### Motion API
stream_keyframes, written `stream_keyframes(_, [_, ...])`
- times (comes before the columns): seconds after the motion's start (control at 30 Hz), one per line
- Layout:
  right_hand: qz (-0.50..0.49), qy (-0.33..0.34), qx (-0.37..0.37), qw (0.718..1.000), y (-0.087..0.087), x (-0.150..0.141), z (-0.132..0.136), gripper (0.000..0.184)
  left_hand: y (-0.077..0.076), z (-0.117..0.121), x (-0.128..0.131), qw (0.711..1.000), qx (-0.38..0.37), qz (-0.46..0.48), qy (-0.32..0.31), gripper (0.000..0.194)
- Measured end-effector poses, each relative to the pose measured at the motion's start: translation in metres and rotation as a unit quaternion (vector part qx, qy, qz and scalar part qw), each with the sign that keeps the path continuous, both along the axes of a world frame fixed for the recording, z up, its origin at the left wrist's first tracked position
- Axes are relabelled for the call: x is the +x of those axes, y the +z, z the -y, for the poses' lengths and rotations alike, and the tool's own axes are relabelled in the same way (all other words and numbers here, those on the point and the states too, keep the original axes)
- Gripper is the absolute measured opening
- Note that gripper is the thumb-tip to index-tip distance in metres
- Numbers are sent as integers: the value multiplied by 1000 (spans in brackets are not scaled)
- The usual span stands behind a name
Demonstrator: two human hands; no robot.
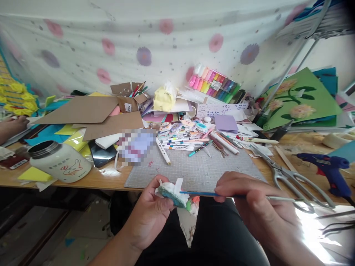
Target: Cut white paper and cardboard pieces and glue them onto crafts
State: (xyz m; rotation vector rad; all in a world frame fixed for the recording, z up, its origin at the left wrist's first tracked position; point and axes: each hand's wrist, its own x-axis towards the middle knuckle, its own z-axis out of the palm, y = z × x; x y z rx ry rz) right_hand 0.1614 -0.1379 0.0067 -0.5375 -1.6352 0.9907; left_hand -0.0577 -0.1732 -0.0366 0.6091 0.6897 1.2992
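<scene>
White-and-teal craft piece (171,195) is pinched between closed left fingers (163,204); slim blue rod (201,193) is gripped by closed right fingers (235,183).

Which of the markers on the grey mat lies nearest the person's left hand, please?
The white marker with the tan end, slanting toward the left hand; the others lie farther to its right.

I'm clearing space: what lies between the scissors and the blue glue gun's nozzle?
A pale, narrow strip lies on the tabletop there, in the head view.
</scene>
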Motion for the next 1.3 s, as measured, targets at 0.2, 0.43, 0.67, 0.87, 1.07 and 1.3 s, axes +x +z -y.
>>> stream_keyframes(0.2, [46,4,32,998,3,-3,0,34,-1,1,2,999,15,-38,10,27])
stream_keyframes(0.43, [107,1,68,992,10,-7,0,11,6,-2,5,996,19,-81,20,25])
stream_keyframes(0.67, [89,-33,16,995,2,-8,-3,10,5,-3,5,993,-8,-107,47,27])
stream_keyframes(0.87, [46,-29,-9,998,1,-7,-3,13,8,-5,6,994,-11,-96,43,24])
stream_keyframes(1.07, [87,-16,-13,996,3,-12,0,14,10,-2,7,995,-16,-94,33,22])
stream_keyframes(1.3, [46,-19,-8,999,2,-13,2,16,10,0,8,993,-2,-108,39,17])
